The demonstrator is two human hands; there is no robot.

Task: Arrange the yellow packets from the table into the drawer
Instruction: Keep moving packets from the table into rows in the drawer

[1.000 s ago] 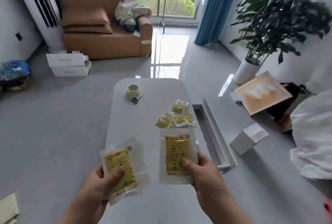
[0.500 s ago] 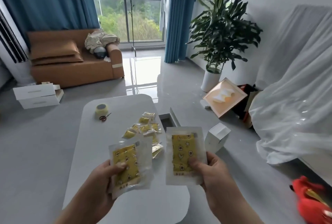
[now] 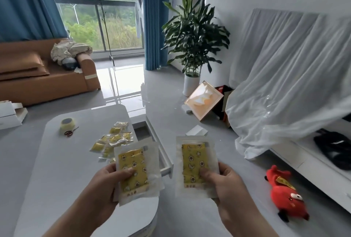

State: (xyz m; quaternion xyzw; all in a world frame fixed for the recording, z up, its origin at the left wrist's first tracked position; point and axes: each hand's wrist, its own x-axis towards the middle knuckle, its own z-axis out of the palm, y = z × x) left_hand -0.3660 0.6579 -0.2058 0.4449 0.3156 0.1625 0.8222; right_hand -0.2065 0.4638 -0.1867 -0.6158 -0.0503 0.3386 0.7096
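Yellow packets: two in hand, rest on table. L hand (image 3: 106,181) pinches left packet (image 3: 135,170) at its lower edge, thumb on front, fingers behind. Packet is tilted a bit, over table's near right corner. R hand (image 3: 224,185) pinches right packet (image 3: 195,162) same way, upright, out past table edge, over floor just beside the drawer (image 3: 167,168). Both are held face toward the cam, apart, no overlap, prob. so each can go in separately & flat. The low grip leaves each top edge free to lead in. My read only.

Look: each is a clear/white pouch w/ wide sealed border and a yellow printed insert w/ small cartoon shapes. Text strip at bottom too small to read. Thin, floppy-looking; should bend easily.

Outward: pile (image 3: 114,139) of crinkly yellow packets lies on table (image 3: 66,160) near its right edge, close to the open drawer. Drawer is pulled out on table's right side. Its inside is mostly hidden, so can't tell if any packets are in it. Far end of table: tape roll (image 3: 66,123) w/ scissors (image 3: 71,132) touching or just beside it.
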